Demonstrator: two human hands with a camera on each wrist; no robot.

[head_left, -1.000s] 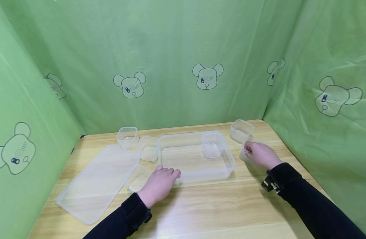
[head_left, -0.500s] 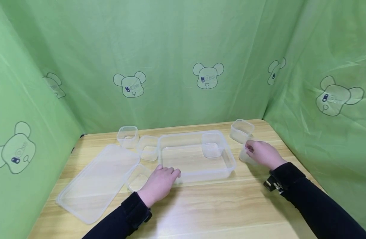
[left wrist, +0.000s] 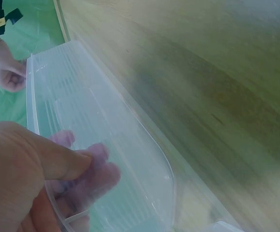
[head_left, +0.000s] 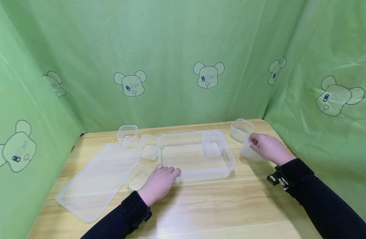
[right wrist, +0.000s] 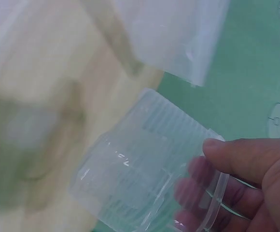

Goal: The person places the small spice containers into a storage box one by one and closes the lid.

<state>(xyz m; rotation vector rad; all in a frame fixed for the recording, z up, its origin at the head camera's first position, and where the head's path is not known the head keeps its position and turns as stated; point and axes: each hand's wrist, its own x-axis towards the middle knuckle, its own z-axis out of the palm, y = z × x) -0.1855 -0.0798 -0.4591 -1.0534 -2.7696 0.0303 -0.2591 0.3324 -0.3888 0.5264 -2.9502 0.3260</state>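
My left hand (head_left: pixel 162 181) grips the front wall of a large clear plastic food container (head_left: pixel 205 174) near its left corner. In the left wrist view, the thumb lies outside that wall (left wrist: pixel 125 159) and the fingers show through it. My right hand (head_left: pixel 269 148) pinches the rim of a small clear container (head_left: pixel 250 153) to the right of the large one. The right wrist view shows this small container (right wrist: pixel 125 164) tilted, thumb on one side of its wall and fingers on the other. Another small container (head_left: pixel 212 151) stands inside the large one, at its back right.
A small container (head_left: pixel 242 131) stands just behind the right hand. At the left are several more, one at the back (head_left: pixel 127 141) and one by the left hand (head_left: pixel 136 179). A large translucent lid (head_left: pixel 99 182) lies flat on the wooden table (head_left: pixel 218 209). Green curtains (head_left: pixel 171 109) surround it.
My right hand has moved slightly right and back, bringing the small container along and tilting it. The left hand stays on the large container.
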